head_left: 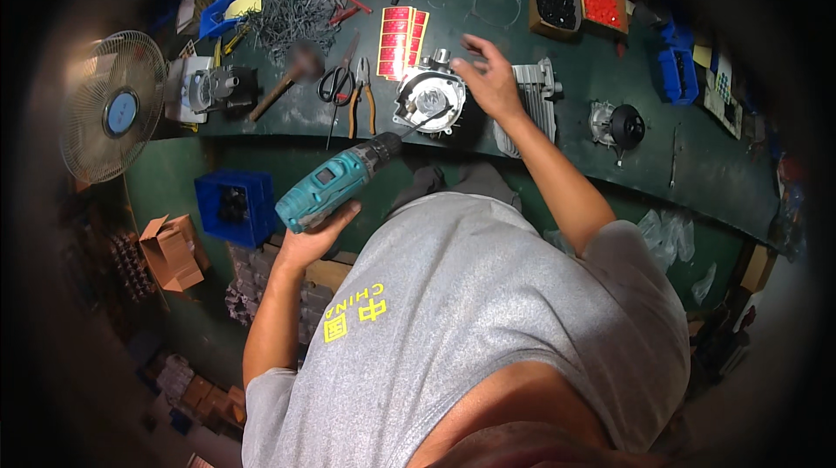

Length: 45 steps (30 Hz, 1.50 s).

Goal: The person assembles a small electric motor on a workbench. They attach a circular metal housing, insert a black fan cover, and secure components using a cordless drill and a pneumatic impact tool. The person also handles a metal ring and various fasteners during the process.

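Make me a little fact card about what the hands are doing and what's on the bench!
Left hand: holding a teal drill
Right hand: fingers spread, close to a silver housing; touching or not, can't tell
Left of housing: pliers with orange handles
Behind housing: red-and-yellow sticker sheets
Right of housing: finned metal part
Far left: round fan

You're at a workshop bench (460,13): your left hand (319,236) holds a drill (335,181). Pliers (361,85) lie beyond it, parts boxes (555,33) past your right hand (490,80).
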Motion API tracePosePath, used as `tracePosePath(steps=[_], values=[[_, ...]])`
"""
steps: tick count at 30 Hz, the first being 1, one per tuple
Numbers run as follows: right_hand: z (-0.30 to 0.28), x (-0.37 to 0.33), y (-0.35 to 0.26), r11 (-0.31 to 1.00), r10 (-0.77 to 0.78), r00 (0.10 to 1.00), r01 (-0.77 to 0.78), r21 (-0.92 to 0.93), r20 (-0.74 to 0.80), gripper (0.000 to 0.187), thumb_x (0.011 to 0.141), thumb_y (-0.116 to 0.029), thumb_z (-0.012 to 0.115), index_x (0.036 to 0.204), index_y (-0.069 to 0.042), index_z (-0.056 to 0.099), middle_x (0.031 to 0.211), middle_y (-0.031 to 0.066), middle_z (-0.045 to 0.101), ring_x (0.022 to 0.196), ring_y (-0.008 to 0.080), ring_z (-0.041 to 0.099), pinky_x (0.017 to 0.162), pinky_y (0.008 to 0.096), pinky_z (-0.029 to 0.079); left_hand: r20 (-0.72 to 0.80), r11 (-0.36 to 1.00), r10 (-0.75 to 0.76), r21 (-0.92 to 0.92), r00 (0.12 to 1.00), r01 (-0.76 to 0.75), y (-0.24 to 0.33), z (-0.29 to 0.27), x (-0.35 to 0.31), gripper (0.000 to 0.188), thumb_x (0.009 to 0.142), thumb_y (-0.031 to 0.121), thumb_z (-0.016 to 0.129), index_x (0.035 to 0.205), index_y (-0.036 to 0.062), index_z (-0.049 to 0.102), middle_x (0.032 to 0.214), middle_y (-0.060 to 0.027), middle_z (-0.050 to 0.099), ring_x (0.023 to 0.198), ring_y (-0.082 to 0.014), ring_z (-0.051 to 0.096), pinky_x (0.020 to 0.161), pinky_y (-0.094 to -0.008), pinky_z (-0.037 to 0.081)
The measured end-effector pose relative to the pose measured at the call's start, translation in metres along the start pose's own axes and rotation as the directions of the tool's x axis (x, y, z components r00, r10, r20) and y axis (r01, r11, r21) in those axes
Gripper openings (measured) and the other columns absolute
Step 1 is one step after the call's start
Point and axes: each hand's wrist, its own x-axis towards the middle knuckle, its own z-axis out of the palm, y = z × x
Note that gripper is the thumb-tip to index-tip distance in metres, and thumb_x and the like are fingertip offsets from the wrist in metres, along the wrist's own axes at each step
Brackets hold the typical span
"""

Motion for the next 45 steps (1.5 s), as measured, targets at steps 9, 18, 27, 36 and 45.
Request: tracePosePath(steps=[9,18,27,36,45], values=[[0.026,0.02,0.017,0.997,0.037,0.973,-0.051,0.058,0.228,0.047,0.095,-0.027,0.073,0.134,-0.001,0.064,0.129,0.016,0.066,0.114,0.0209,0.063,0.1,0.0336,0.049,0.053,0.971,0.096,0.214,0.994,-0.105,0.036,0.016,0.009,0.022,0.087,0.013,0.081,0.105,0.0031,0.073,0.092,-0.0111,0.076,0.082,-0.0179,0.072,0.074,-0.0323,0.056],[0.031,0.019,0.011,0.995,-0.025,0.979,0.005,0.098,0.204,0.043,0.095,-0.028,0.074,0.129,-0.003,0.068,0.127,0.0139,0.067,0.12,0.0212,0.062,0.102,0.0332,0.047,0.209,0.834,0.008,0.538,0.978,-0.122,0.118,0.018,0.036,0.03,0.083,0.013,0.08,0.109,0.0019,0.07,0.088,-0.019,0.074,0.084,-0.0357,0.074,0.078,-0.039,0.057],[0.04,0.026,0.036,0.988,-0.14,0.978,0.128,0.086,0.157,0.034,0.093,-0.035,0.075,0.109,-0.006,0.077,0.114,0.019,0.066,0.111,0.0324,0.063,0.099,0.0399,0.049,0.285,0.582,-0.265,0.809,0.921,-0.083,0.204,0.047,0.079,0.044,0.076,0.013,0.077,0.117,0.0012,0.067,0.091,-0.0234,0.073,0.093,-0.0427,0.071,0.081,-0.0472,0.058],[0.04,0.025,0.031,0.988,-0.148,0.97,0.137,0.07,0.192,0.026,0.096,-0.024,0.072,0.111,-0.003,0.076,0.114,0.0135,0.065,0.111,0.0265,0.063,0.098,0.0348,0.048,0.193,0.549,-0.422,0.832,0.886,0.08,0.213,0.059,0.087,0.049,0.073,0.008,0.077,0.121,0.0017,0.068,0.092,-0.0232,0.074,0.094,-0.0402,0.073,0.083,-0.044,0.06],[0.033,0.025,0.027,0.992,-0.114,0.971,0.101,0.073,0.209,0.026,0.095,-0.023,0.074,0.111,-0.004,0.076,0.116,0.0131,0.064,0.11,0.0265,0.063,0.098,0.0356,0.049,0.145,0.61,-0.396,0.78,0.907,0.142,0.209,0.066,0.085,0.047,0.075,0.01,0.078,0.121,0.0026,0.068,0.095,-0.0207,0.075,0.096,-0.0376,0.074,0.085,-0.0418,0.06]])
